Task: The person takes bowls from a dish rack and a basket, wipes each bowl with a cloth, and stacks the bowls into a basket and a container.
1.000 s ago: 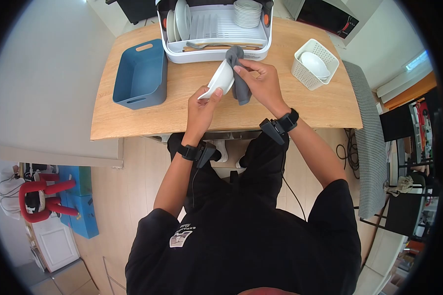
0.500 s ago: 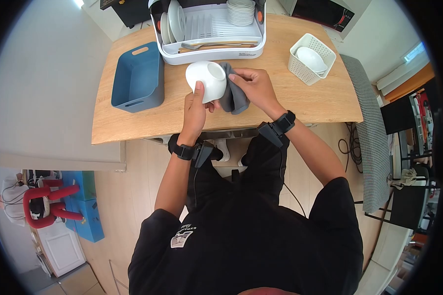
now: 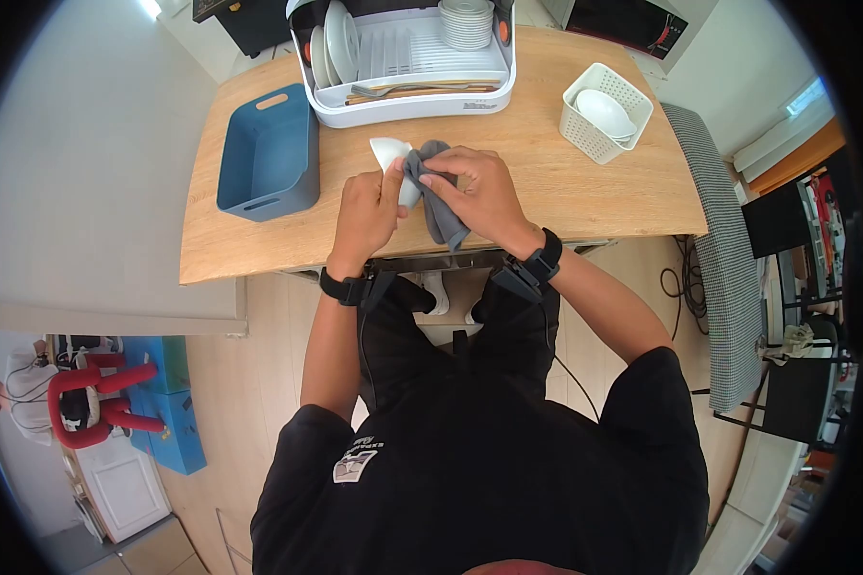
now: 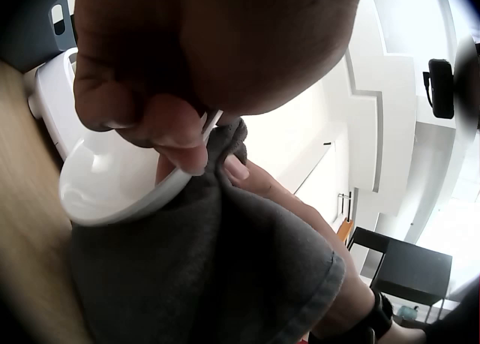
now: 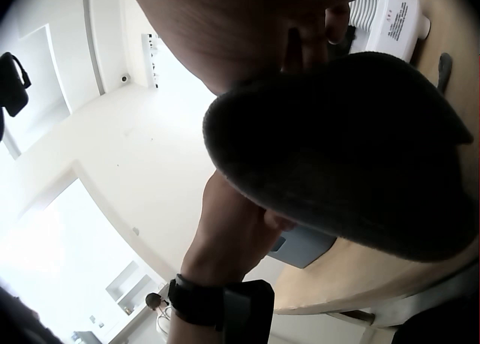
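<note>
Above the front part of the table, the left hand (image 3: 365, 213) grips a white bowl (image 3: 389, 149) by its edge; the bowl is tilted on its side. The right hand (image 3: 481, 196) pinches a grey cloth (image 3: 441, 213) against the bowl's right side, and the cloth's lower end hangs down. In the left wrist view the bowl (image 4: 112, 175) shows its glossy inside, with the cloth (image 4: 217, 246) touching its rim. The cloth (image 5: 352, 156) hides most of the bowl and fingertips in the right wrist view.
A blue bin (image 3: 270, 153) stands on the table's left. At the back is a white dish rack (image 3: 412, 107) with plates (image 3: 341, 43), stacked small dishes (image 3: 467, 24) and chopsticks. A white perforated basket (image 3: 595, 139) holding white bowls (image 3: 605, 113) stands on the right.
Both hands have moved left and slightly toward the body. The bowl has turned from showing its underside to a narrow side view, and the cloth now covers more of it.
</note>
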The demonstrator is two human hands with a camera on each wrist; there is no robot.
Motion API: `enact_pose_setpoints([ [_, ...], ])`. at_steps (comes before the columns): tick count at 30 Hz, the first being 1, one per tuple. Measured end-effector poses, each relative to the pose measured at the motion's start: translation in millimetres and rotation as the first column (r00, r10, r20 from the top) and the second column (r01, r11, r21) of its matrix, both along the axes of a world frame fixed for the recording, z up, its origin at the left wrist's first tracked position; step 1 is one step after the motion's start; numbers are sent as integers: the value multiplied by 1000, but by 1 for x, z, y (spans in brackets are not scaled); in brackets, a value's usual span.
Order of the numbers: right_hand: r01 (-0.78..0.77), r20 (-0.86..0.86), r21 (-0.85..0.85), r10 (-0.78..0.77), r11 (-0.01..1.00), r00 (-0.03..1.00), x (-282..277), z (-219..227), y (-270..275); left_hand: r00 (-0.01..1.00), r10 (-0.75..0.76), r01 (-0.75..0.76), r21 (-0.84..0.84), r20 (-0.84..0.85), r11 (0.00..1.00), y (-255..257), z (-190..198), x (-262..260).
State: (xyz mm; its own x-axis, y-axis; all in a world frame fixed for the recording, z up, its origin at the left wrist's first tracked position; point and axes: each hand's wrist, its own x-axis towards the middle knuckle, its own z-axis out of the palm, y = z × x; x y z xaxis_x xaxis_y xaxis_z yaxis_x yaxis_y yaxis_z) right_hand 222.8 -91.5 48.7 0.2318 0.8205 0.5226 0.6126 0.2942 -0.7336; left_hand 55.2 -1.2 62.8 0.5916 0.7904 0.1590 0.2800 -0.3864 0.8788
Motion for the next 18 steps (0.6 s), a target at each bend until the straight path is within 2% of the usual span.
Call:
enact_pose_setpoints([
  [3,-5,-70,-16,4,1000,998,-1,5,-1,995,-95,96,61,-23,994,5,0,-8],
  [5,-14,-90,-24,12,1000,996,0,9,1,971,-234,236,53,-49,970,4,0,-13],
  [6,-30,-110,-38,26,999,994,1,10,2,970,-239,242,56,-51,969,3,1,-15],
  [8,-42,-171,-60,32,997,985,8,8,6,935,-341,342,-6,-93,940,-5,9,-19],
  [9,-59,-227,-84,39,995,973,11,6,7,936,-353,352,-71,4,933,-9,11,-20],
  [10,-50,-224,-82,31,995,974,13,2,7,932,-361,361,-69,7,930,-9,11,-23],
  [12,-95,-478,-177,-1,980,878,16,-6,9,944,-312,330,-274,110,903,-4,11,-30],
  [13,-86,-473,-178,-8,980,881,17,-7,9,940,-288,330,-280,182,901,-4,7,-29],
  [15,-115,-582,-178,-11,977,813,18,-11,9,932,-281,337,-268,228,903,0,3,-28],
  [18,-86,-640,-130,-18,988,768,20,-18,10,922,-249,323,-237,295,916,-7,2,-19],
])
